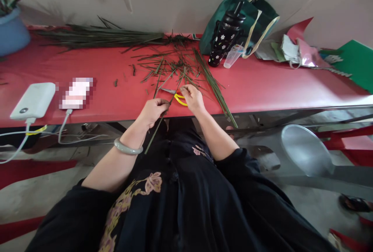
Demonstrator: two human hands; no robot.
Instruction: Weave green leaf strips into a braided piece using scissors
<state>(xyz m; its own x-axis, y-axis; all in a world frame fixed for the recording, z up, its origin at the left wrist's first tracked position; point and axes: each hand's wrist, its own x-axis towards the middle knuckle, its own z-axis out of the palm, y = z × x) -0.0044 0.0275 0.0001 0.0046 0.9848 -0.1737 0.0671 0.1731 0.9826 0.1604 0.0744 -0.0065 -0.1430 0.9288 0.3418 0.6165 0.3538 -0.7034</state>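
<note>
My left hand point(154, 111) is closed on a long green leaf strip point(154, 135), whose lower end hangs past the table edge over my lap. The strip's upper part runs toward my right hand point(192, 97), whose fingertips are pinched together at its far end. Under and between my hands lies a pair of scissors point(181, 99) with yellow handles, blades pointing left on the red table point(116, 61). Cut leaf pieces point(157, 67) are scattered just beyond. A bundle of long green strips point(214, 89) lies to the right of my right hand, its near end jutting over the edge.
A pile of dark long leaves point(110, 37) lies along the wall. At the back right stand a black flowered tumbler point(225, 36), a clear plastic cup point(233, 56) and a green bag point(215, 21). Left are a power bank point(35, 98), a cabled phone point(77, 92) and a blue pot point(13, 32).
</note>
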